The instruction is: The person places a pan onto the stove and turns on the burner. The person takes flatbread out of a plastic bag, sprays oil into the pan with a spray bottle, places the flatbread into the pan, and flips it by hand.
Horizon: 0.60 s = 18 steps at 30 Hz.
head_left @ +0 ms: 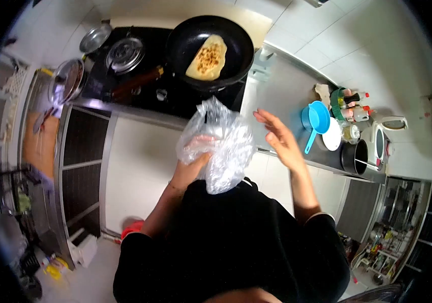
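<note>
My left hand [194, 164] grips a crumpled clear plastic bag [226, 146] in front of my chest. Some of its fingers show through the film; what the bag contains, if anything, I cannot make out. To the right of the bag, apart from it, my right hand [281, 139] is raised with fingers stretched out and nothing in it. Beyond both hands a black frying pan [178, 43] sits on the stove. A folded flatbread [209, 58] with browned spots lies inside the pan.
The black gas stove [175, 103] has a second burner [125, 54] at left. On the right-hand counter [276, 86] stand a blue ladle-like scoop [317, 117], a white plate [331, 135], a black pot [353, 156] and several bottles [360, 112]. A glass lid [67, 81] lies left of the stove.
</note>
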Tool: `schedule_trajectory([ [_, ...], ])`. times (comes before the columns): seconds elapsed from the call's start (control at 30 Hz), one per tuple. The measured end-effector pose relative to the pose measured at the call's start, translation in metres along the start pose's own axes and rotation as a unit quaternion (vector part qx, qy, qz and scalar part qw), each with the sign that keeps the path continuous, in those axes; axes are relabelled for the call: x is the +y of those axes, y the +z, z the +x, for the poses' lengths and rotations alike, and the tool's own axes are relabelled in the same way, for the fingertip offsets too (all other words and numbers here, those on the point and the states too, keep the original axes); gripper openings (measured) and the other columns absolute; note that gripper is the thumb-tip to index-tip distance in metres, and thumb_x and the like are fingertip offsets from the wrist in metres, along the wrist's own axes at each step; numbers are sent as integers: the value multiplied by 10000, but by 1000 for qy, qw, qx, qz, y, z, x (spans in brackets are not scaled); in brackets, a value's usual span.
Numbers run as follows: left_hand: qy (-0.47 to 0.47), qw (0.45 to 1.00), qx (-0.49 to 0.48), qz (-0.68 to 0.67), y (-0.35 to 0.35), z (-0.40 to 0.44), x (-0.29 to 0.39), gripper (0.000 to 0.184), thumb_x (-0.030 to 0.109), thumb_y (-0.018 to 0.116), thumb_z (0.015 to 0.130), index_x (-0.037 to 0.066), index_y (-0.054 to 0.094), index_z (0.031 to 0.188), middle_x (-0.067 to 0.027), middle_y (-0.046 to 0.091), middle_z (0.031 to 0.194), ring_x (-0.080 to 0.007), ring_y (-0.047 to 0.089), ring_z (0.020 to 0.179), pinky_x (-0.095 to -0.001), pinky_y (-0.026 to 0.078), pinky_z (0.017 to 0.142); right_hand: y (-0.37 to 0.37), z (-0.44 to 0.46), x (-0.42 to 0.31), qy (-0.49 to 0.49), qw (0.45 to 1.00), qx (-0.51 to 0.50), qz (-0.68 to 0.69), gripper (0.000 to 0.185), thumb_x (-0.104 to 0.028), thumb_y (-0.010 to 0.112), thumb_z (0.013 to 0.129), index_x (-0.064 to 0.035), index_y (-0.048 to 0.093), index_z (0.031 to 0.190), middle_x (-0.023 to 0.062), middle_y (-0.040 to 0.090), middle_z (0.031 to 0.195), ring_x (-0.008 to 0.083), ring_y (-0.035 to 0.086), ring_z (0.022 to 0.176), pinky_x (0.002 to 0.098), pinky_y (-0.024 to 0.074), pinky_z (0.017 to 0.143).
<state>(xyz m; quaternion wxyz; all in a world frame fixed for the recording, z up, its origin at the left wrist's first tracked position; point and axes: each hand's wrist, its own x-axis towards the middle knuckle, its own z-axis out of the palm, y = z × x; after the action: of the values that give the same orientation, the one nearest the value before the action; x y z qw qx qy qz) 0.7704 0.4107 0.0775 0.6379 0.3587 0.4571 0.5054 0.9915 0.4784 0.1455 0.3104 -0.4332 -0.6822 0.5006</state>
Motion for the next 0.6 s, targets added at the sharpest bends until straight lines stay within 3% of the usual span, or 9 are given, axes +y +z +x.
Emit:
schedule_trajectory([
  [0.03, -13, 1000, 6, -3, 4, -7, -1, 337, -27, 543, 704, 28, 481, 1030, -54, 511, 973, -134, 474, 902, -257, 390, 790, 14, -8, 13, 2, 995, 9, 102, 646, -432, 518, 756, -49, 312, 1233, 149, 378, 1213, 250, 356, 1110, 358, 271, 922],
  [0.13, 74, 997, -1, -2, 22, -27, 8, 410, -34, 548, 689, 21, 444, 1081, -63, 484, 1038, -147, 475, 917, -254, 389, 794, 38, -36, 58, 76, 931, -38, 355, 808, -515, 515, 722, -45, 170, 1282, 129, 253, 1294, 241, 272, 1166, 367, 224, 956],
  [0.17, 109, 993, -11, 52, 24, -30, 2, 464, -19, 562, 679, 14, 410, 1116, -85, 432, 1121, -170, 461, 962, -275, 379, 821, 43, -48, 59, 105, 896, -32, 431, 805, -463, 572, 707, -37, 190, 1274, 116, 242, 1295, 237, 252, 1177, 358, 211, 965],
  [0.27, 131, 989, -50, 41, 43, -43, -3, 533, 14, 594, 658, 10, 383, 1148, -101, 377, 1184, -203, 423, 1028, -308, 356, 861, 44, -71, 68, 86, 924, -23, 373, 789, -371, 641, 682, -33, 223, 1260, 105, 313, 1252, 229, 293, 1153, 351, 229, 958],
  [0.3, 159, 982, -46, 91, 47, -43, -10, 557, 23, 606, 649, 12, 377, 1156, -102, 371, 1191, -206, 413, 1039, -317, 349, 868, 40, -75, 66, 99, 941, -11, 324, 658, -229, 656, 691, -42, 312, 1219, 89, 444, 1136, 191, 414, 1053, 327, 314, 904],
  [0.4, 204, 953, -53, 218, 51, -35, -32, 629, 50, 644, 616, 22, 364, 1179, -103, 358, 1204, -217, 391, 1062, -336, 336, 880, 29, -82, 62, 134, 947, 97, 277, 498, -207, 634, 720, -22, 422, 1130, 50, 532, 1008, 133, 501, 902, 257, 391, 789],
  [0.43, 192, 947, -69, 249, 51, -32, -35, 654, 58, 658, 601, 28, 363, 1184, -103, 357, 1205, -221, 390, 1062, -338, 337, 878, 23, -83, 76, 111, 949, 116, 273, 342, -170, 572, 770, -28, 483, 1068, 48, 560, 948, 118, 525, 844, 242, 415, 743],
  [0.53, 175, 928, -80, 319, 56, -26, -42, 706, 97, 696, 566, 55, 372, 1191, -104, 356, 1201, -229, 386, 1063, -336, 342, 865, 2, -96, 79, 119, 912, 149, 362, 244, -106, 495, 806, -43, 513, 1041, 45, 573, 886, 104, 539, 741, 233, 439, 694],
  [0.6, 139, 940, -96, 297, 61, -24, -36, 704, 131, 700, 578, 63, 370, 1197, -105, 335, 1216, -231, 371, 1081, -337, 339, 867, -8, -101, 85, 113, 906, 176, 369, 218, -145, 447, 834, -15, 520, 993, 52, 573, 864, 104, 538, 724, 223, 440, 661],
])
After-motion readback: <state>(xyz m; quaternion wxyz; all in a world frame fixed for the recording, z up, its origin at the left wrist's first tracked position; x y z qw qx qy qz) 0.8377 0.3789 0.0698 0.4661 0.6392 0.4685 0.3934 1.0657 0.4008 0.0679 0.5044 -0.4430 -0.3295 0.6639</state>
